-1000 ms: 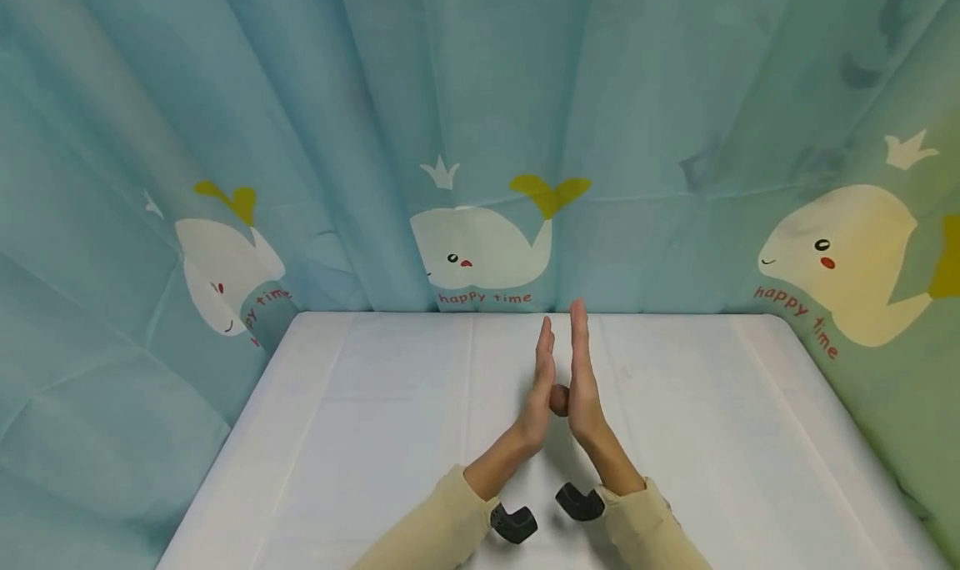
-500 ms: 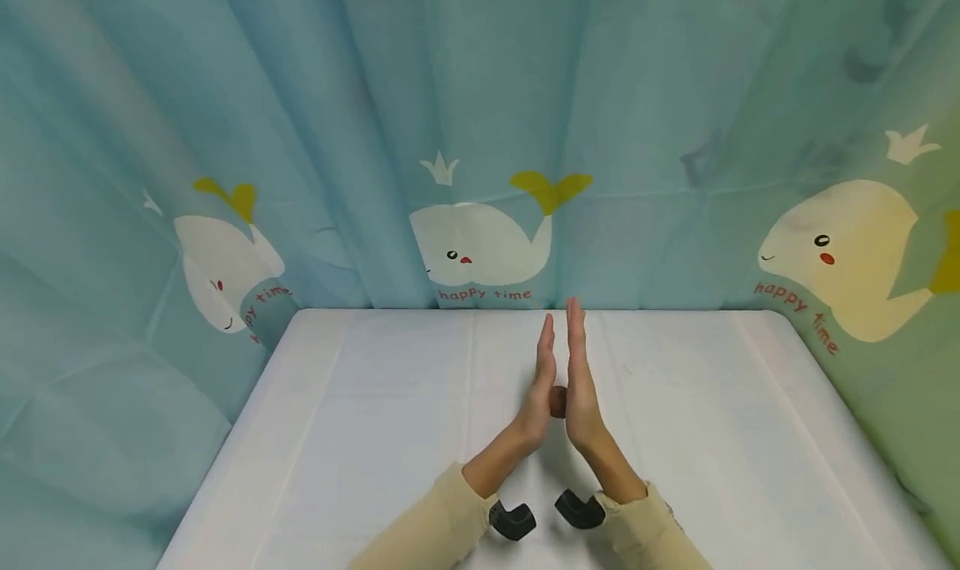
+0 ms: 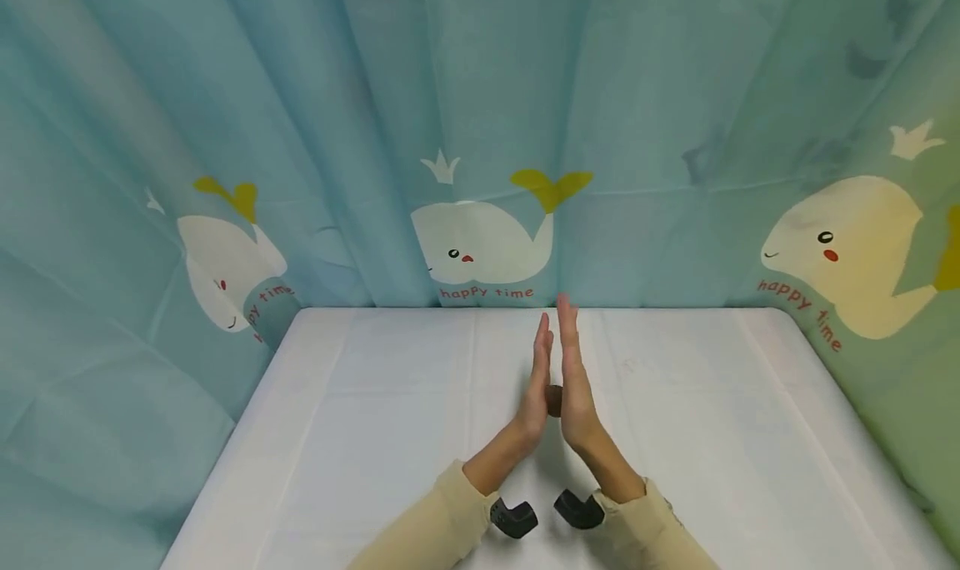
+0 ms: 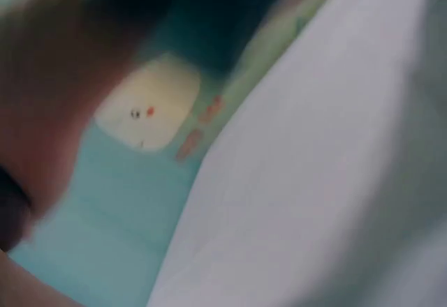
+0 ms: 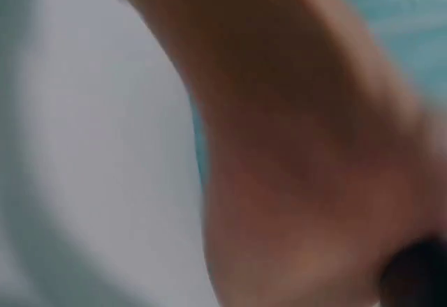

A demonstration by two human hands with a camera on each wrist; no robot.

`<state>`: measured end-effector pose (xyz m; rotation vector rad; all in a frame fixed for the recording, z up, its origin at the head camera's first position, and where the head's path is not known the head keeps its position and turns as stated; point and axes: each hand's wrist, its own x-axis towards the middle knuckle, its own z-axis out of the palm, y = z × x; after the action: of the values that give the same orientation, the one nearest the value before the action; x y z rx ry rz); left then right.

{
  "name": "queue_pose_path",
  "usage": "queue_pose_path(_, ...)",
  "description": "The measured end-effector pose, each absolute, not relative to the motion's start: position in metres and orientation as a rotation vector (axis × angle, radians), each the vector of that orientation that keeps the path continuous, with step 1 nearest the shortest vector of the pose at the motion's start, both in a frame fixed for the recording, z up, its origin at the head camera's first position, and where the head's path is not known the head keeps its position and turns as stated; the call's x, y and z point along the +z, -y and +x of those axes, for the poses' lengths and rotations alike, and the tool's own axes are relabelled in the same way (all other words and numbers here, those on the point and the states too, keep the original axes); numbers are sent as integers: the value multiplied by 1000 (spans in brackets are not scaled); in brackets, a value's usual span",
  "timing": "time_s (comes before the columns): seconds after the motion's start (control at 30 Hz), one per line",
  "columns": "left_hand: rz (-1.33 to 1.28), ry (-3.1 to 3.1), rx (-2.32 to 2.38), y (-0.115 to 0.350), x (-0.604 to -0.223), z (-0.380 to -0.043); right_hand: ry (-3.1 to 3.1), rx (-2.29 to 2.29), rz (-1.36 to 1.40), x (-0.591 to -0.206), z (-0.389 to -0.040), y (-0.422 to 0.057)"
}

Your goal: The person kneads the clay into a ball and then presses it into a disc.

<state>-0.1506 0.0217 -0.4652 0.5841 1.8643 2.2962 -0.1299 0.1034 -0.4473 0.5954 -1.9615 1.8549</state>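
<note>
A small round dark-brown lump [image 3: 554,401], like a ball of clay, sits between two flat palms in the head view. My left hand [image 3: 534,399] presses it from the left with straight fingers. From the right, the straight-fingered right hand [image 3: 577,395] presses against it, its fingertips reaching a little farther forward. Both hands are held above the white table, fingers pointing away from me. The left wrist view has a dark lump [image 4: 10,213] at its left edge, beside the blurred hand. A dark shape [image 5: 419,279] shows in the lower right corner of the right wrist view.
A white table [image 3: 390,412] spreads under the hands. Blue-green curtains [image 3: 645,137] printed with whales hang behind it and at both sides. Each beige sleeve has a black wrist camera [image 3: 513,520] at the cuff.
The right hand has shifted slightly left and forward, closer to the left hand. The brown lump has moved a little left between the palms and shows less of itself.
</note>
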Motion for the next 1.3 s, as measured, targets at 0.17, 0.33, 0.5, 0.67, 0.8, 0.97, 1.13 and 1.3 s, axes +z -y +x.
queue_pose_path(0.17, 758, -1870, 2359, -21, -449, -140, 1951, 1974, 540, -466, -148, -116)
queue_pose_path(0.33, 815, -1980, 2351, -13, -437, -156, 1948, 2060, 605, -483, -128, -101)
queue_pose_path(0.5, 772, -2087, 2275, -15, -464, -166, 1951, 2022, 621, -463, -124, -99)
queue_pose_path(0.67, 825, -2030, 2240, -20, -471, -147, 1965, 1954, 545, -465, -148, -112)
queue_pose_path(0.8, 917, -2004, 2305, -16, -454, -147, 1977, 2068, 533, -482, -149, -110)
queue_pose_path(0.97, 854, -2077, 2314, -13, -451, -162, 1946, 2168, 583, -477, -130, -100)
queue_pose_path(1.13, 749, -2015, 2259, -20, -470, -154, 1904, 2125, 548, -459, -141, -110)
queue_pose_path(1.3, 818, -1916, 2287, -22, -460, -139, 1915, 2179, 408, -474, -158, -122)
